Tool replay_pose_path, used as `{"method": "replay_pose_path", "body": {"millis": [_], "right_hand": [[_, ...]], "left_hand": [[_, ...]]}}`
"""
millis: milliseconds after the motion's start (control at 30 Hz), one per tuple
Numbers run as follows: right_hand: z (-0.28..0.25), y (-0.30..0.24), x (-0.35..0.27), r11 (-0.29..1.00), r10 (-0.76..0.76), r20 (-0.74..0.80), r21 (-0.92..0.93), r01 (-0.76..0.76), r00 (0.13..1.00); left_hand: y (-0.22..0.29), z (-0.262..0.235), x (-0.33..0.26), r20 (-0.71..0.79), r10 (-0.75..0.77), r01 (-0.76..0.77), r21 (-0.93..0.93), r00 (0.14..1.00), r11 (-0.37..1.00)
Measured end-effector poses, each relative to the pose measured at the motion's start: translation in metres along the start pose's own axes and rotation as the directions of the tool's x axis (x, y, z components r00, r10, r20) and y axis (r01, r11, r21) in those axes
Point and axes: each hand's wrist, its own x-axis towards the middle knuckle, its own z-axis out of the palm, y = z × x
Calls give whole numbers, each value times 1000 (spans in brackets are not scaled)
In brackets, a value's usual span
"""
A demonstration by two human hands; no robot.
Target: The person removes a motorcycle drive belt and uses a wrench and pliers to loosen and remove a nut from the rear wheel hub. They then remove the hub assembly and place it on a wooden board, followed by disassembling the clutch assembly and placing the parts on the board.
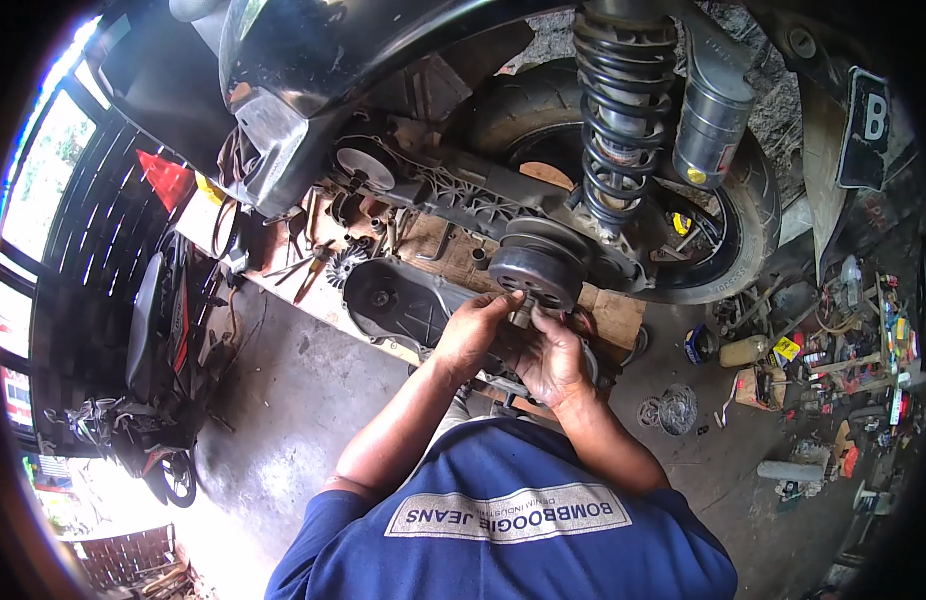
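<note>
At the rear of a scooter's opened drive case (463, 190), a round clutch assembly (536, 272) sits on its shaft, with the pulley (545, 238) behind it. Just in front of its face, my left hand (473, 332) pinches a small, pale, cylindrical metal piece (523, 316). My right hand (553, 362) closes around the same piece from the right and below, its fingers partly hidden. Whether the piece is seated on the clutch's centre I cannot tell. The removed crankcase cover (395, 300) lies close to my left hand.
A wooden board (428, 262) under the scooter carries loose parts and tools, including a fan wheel (347, 266) and a screwdriver (309, 280). A coil-spring shock absorber (626, 120) and rear tyre (748, 220) stand beyond. Tools clutter the right; another motorcycle (153, 370) is left.
</note>
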Motion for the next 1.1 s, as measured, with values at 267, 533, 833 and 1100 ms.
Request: {"method": "replay_pose_path", "body": {"millis": [267, 533, 833, 1100], "right_hand": [[-11, 8, 5, 961, -181, -13, -215, 174, 983], [-3, 3, 2, 993, -102, -4, -55, 102, 995], [-2, 6, -1, 965, -199, -37, -180, 189, 979], [-4, 6, 1, 946, -212, -9, -254, 203, 977]], "left_hand": [[-7, 0, 3, 14, 11, -9, -96, 1000, 995], [-2, 2, 0, 17, 34, -35, 26, 999, 999], [-5, 7, 0, 22, 15, -14, -72, 1000, 997], [-10, 3, 2, 57, 34, -34, -4, 998, 999]]}}
